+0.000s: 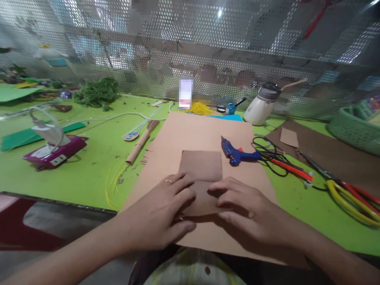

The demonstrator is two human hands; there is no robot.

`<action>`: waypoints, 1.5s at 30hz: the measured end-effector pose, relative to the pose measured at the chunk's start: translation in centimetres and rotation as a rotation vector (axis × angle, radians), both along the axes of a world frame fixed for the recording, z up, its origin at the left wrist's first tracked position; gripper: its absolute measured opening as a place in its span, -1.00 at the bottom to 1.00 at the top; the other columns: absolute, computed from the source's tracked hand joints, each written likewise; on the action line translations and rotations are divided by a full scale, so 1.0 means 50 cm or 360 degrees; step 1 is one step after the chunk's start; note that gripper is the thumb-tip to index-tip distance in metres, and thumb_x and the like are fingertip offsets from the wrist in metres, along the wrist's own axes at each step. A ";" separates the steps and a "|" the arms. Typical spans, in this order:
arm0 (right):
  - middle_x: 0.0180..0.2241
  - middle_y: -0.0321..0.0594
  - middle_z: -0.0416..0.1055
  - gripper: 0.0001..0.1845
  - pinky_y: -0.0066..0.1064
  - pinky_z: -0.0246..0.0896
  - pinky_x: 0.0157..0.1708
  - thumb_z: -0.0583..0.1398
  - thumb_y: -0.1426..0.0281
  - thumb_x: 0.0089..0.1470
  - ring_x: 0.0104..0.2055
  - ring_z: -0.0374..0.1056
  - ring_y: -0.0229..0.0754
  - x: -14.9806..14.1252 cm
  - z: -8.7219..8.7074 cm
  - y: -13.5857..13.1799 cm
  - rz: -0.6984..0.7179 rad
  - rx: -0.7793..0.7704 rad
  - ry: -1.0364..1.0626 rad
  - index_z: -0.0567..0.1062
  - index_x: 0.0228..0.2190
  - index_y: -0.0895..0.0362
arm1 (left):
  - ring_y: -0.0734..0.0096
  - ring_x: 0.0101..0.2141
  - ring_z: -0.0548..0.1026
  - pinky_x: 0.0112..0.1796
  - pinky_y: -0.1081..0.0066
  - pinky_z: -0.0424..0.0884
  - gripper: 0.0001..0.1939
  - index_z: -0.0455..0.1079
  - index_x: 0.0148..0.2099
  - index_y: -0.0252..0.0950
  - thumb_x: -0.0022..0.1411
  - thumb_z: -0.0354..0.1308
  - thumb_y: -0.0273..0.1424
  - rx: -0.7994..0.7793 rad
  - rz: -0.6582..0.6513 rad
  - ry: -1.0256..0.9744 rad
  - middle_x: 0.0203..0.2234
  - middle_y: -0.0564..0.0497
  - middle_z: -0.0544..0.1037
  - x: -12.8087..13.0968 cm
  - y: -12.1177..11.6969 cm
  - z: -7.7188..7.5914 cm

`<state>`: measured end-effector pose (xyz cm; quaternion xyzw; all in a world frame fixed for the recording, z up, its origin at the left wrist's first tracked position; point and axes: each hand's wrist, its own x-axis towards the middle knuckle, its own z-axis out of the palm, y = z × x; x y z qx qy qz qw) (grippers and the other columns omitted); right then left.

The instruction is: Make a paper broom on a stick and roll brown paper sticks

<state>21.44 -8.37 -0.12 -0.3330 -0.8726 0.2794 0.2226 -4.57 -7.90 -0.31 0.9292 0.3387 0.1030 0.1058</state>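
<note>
The left hand, fingers loosely spread, and right hand, grip unclear, touch the paper at opposite edges. Bare card borders its far edge.

Both hands face downward, slightly apart, loosely curled.

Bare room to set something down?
Tan paper sheet, beyond brown paper rectangle. Green tabletop between purple plastic power strip and brown paper roll, barring specks. Crowded: right, from blue plastic glue gun to red-and-yellow scissors.
</note>
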 end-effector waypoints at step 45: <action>-0.03 0.02 0.34 -0.64 -0.01 0.12 0.01 0.20 0.29 0.12 0.01 0.16 0.09 -0.096 0.024 -0.021 -0.0055 0.0430 -0.0469 0.41 -0.06 0.18 | 0.06 0.06 0.44 0.04 0.21 0.37 -0.26 0.06 0.36 -0.18 0.19 0.19 -0.19 -0.0596 0.0701 -0.0842 0.13 -0.15 0.44 0.074 -0.069 -0.007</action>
